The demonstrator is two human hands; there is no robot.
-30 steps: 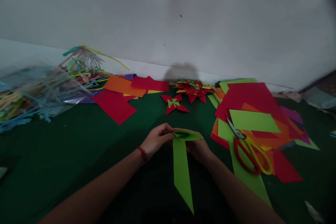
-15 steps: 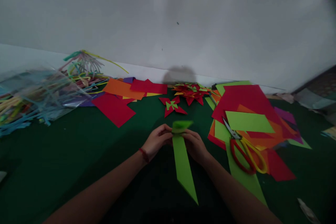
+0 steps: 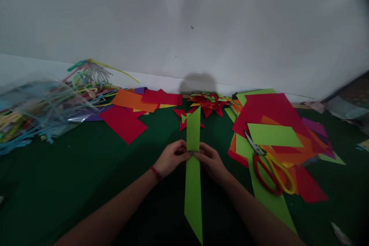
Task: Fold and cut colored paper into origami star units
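Note:
Between both hands stands a long light-green paper strip, creased across its middle, with slanted ends. My left hand pinches it from the left at the crease, and a red band circles that wrist. From the right, my right hand grips the same crease, the two thumbs almost meeting in front. The upper half points away from me and partly covers a red paper star with a small green piece on it. Behind lies a cluster of red, orange and green paper stars.
Red-and-yellow-handled scissors lie on stacked coloured paper at right. Orange and red sheets are at back left. A clear plastic bag with pipe cleaners sits far left. A white wall rises behind the green tabletop.
The strip's upper part, folded over half a second ago, now extends straight up and away. Its lower end has swung left. Both hands keep their pinch at the crease.

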